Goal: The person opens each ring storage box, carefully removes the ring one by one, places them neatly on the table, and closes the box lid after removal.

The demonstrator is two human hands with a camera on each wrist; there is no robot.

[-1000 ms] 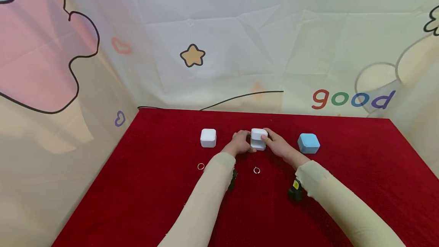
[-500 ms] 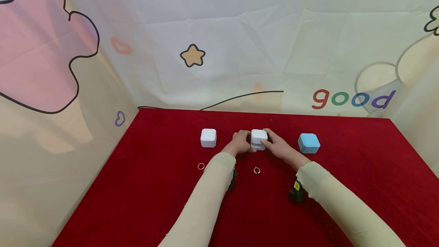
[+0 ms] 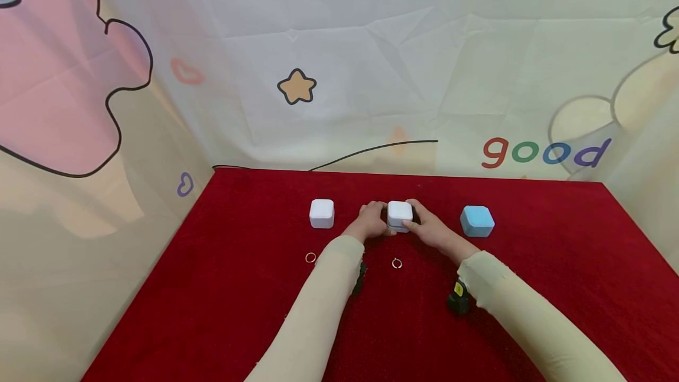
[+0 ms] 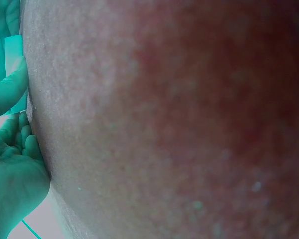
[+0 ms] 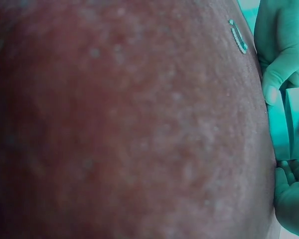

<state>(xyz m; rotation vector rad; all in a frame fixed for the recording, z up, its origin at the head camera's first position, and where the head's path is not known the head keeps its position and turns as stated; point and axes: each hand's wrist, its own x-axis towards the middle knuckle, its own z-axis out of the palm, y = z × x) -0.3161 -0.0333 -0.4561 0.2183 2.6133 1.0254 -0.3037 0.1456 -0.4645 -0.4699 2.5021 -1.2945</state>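
Note:
A white ring box [image 3: 399, 215] stands on the red cloth between both hands. My left hand [image 3: 372, 220] grips its lower part from the left. From the right, my right hand [image 3: 428, 229] holds the lid, with the thumb at the front. The lid is down almost onto the base; in the right wrist view a narrow dark gap runs between the two halves of the box [image 5: 279, 127]. A small open-ended ring [image 3: 396, 267] lies on the cloth nearer to me than the box. Another, thin ring [image 3: 306, 259] lies beside my left forearm.
To the left stands a second white box [image 3: 322, 214], and to the right a light blue box [image 3: 477, 221], both with lids down. Red cloth [image 3: 239, 287] covers the table. A printed curtain [image 3: 361, 87] hangs behind it.
The lid of the middle white ring box has swung down from a wide gap to nearly meeting the base, with my right hand on it. My left hand has stayed in place.

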